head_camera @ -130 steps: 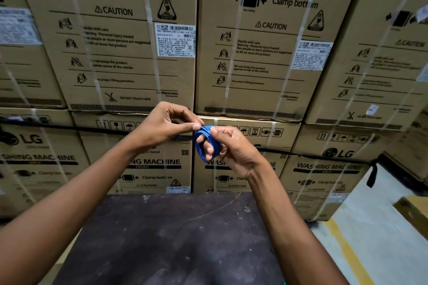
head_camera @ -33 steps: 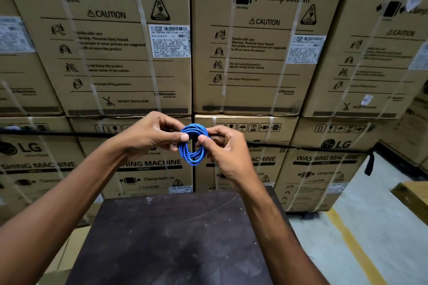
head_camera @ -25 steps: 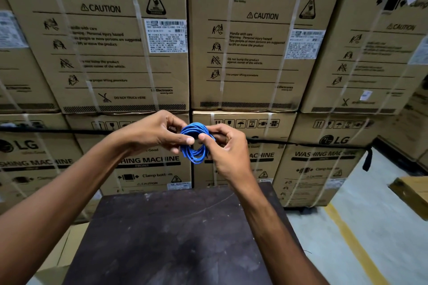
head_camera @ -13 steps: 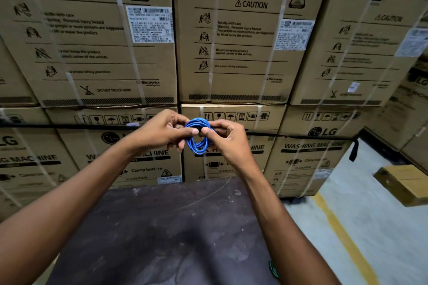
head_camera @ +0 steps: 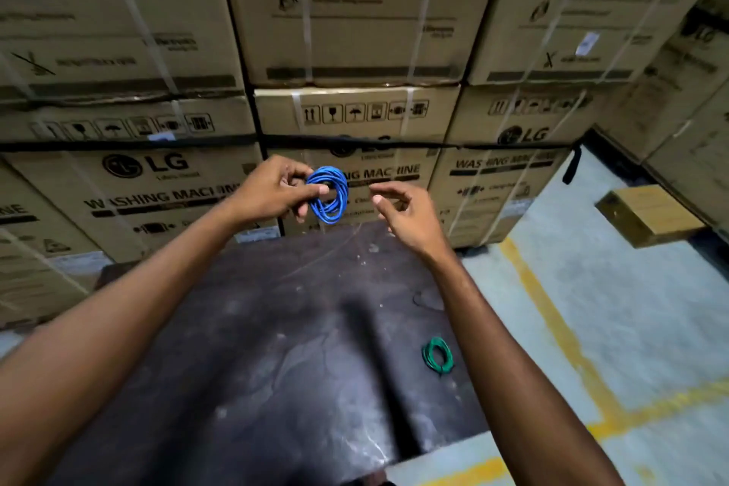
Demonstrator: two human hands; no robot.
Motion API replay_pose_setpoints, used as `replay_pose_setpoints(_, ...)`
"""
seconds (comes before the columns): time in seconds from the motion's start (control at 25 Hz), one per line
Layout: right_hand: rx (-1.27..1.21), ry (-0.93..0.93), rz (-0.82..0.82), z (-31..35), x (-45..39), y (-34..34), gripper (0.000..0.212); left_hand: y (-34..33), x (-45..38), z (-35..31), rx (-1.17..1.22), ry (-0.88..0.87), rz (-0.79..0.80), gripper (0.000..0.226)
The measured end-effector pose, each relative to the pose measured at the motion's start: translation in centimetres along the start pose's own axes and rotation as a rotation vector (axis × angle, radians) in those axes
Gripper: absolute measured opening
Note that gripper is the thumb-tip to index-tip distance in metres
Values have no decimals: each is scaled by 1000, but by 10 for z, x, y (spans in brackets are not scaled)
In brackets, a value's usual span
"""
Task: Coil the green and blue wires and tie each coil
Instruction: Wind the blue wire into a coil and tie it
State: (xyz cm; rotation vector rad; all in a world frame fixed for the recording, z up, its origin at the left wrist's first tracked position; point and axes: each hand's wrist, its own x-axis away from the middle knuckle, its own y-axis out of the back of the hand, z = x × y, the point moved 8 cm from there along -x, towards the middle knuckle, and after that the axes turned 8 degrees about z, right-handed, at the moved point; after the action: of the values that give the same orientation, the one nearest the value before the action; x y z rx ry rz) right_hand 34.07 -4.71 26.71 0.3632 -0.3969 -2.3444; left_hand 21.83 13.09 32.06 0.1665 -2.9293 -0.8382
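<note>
The blue wire (head_camera: 329, 193) is wound into a small round coil and held up in the air beyond the far edge of the dark table (head_camera: 276, 347). My left hand (head_camera: 276, 189) pinches the coil at its left side between thumb and fingers. My right hand (head_camera: 406, 211) hovers a short way to the right of the coil, fingers apart, holding nothing. The green wire (head_camera: 437, 355) lies as a small coil on the table near its right edge, just left of my right forearm.
Stacked cardboard washing machine boxes (head_camera: 355, 32) form a wall right behind the table. To the right is a grey concrete floor with yellow lines (head_camera: 552, 327). A small cardboard box (head_camera: 651, 215) sits at the far right.
My right hand has let go of the blue coil and moved off to the right; my left hand alone holds it. The view has tilted down, bringing the green coil into sight.
</note>
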Motion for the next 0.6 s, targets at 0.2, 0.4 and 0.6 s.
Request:
replay_pose_setpoints(0.2, 75, -174, 19, -100, 29, 30, 21, -101, -26, 77, 134, 118, 58, 15)
replay_pose_setpoints(0.4, 185, -404, 24, -200, 62, 39, 20, -195, -46, 134, 255, 239, 92, 14)
replay_pose_setpoints(0.6, 190, -630, 46, -288, 81, 24, 18, -258, -48, 196, 340, 395, 92, 11)
